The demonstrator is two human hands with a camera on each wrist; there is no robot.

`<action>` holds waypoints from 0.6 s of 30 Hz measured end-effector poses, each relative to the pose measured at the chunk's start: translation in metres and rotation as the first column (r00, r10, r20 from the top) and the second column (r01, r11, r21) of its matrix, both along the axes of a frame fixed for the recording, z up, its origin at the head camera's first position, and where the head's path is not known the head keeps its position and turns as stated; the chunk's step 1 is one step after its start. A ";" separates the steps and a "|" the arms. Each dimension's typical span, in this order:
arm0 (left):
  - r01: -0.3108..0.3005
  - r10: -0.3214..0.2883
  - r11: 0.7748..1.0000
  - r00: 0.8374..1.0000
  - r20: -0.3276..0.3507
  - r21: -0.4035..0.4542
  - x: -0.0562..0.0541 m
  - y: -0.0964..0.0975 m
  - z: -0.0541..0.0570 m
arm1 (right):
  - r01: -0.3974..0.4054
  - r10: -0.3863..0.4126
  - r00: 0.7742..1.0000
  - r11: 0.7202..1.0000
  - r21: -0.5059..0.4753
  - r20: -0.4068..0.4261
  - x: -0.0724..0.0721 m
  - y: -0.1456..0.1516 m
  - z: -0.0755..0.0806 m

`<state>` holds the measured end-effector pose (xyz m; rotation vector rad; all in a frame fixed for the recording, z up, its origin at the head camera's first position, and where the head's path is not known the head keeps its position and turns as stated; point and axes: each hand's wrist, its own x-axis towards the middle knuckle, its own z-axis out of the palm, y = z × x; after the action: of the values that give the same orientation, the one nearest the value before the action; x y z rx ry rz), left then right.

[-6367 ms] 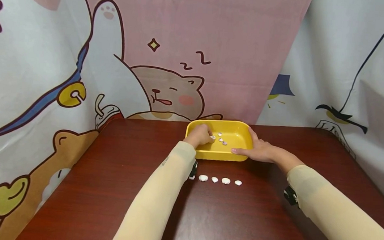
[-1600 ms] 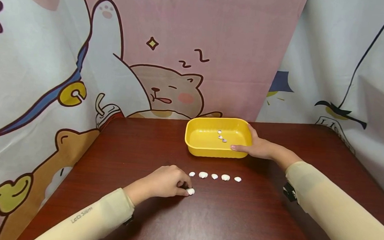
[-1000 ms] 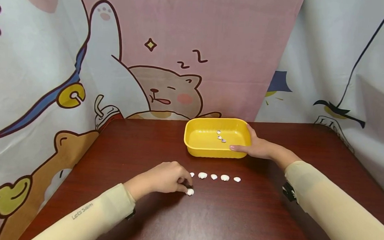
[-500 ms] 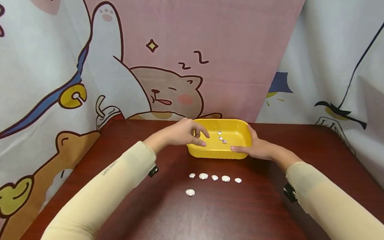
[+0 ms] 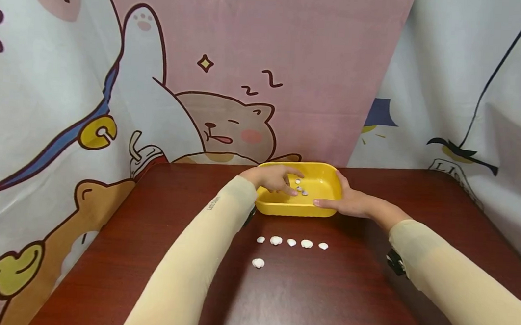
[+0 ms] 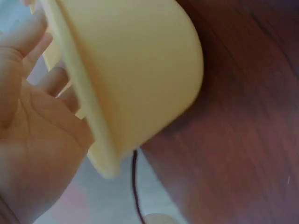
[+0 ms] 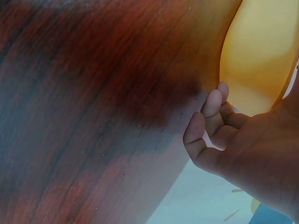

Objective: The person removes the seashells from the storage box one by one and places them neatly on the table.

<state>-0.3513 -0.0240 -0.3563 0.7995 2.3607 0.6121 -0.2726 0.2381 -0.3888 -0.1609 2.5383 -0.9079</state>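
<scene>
My left hand (image 5: 274, 178) reaches over the left side of a yellow plastic tub (image 5: 295, 211), thumb and index finger spread apart with nothing between them. Just beyond its fingertips, several small purple-and-white seashells (image 5: 304, 193) lie on the tub floor. At the tub's right front corner, my right hand (image 5: 351, 201) holds the rim, thumb over the edge and fingers along the outer wall (image 7: 252, 60). In front of the tub, a row of several white seashells (image 5: 276, 240) lies on the table. A single white scallop shell (image 5: 258, 263) sits below the row's left end.
The dark red-brown wooden table (image 5: 332, 303) carries everything. A cartoon-printed cloth (image 5: 327, 77) hangs right behind the tub, and more cloth (image 5: 37, 121) flanks the table on the left. Each wrist wears a small dark device (image 5: 396, 262).
My left hand took a white shell from the tub, set it below the row's left end and let go. Then it moved back into the tub. My right hand stays on the rim.
</scene>
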 end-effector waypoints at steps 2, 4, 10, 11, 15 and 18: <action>-0.029 0.029 0.999 0.999 0.046 -0.020 -0.004 0.004 -0.006 | -0.001 0.001 1.000 1.000 -0.006 0.002 0.001 0.001 0.000; -0.049 0.053 0.997 0.996 0.076 -0.055 -0.008 0.006 -0.011 | -0.002 0.002 1.000 1.000 -0.005 0.002 0.002 0.001 0.000; -0.066 0.075 0.994 0.991 0.109 -0.084 -0.025 0.014 -0.022 | 0.002 -0.002 1.000 1.000 0.007 -0.003 0.002 0.001 0.001; -0.074 0.083 0.994 0.990 0.117 -0.081 -0.028 0.016 -0.023 | 0.002 -0.002 1.000 1.000 0.010 -0.003 0.002 0.002 0.002; -0.112 0.123 0.992 0.975 0.186 -0.064 -0.037 0.023 -0.027 | 0.001 -0.001 1.000 1.000 0.021 0.009 0.001 0.001 0.003; -0.134 0.144 0.989 0.969 0.202 -0.063 -0.038 0.028 -0.025 | 0.006 -0.007 1.000 1.000 0.011 0.007 0.002 0.003 0.002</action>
<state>-0.3892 0.0045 -0.3817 0.5252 2.2439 0.6588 -0.2710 0.2410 -0.3865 -0.1457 2.5381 -0.8948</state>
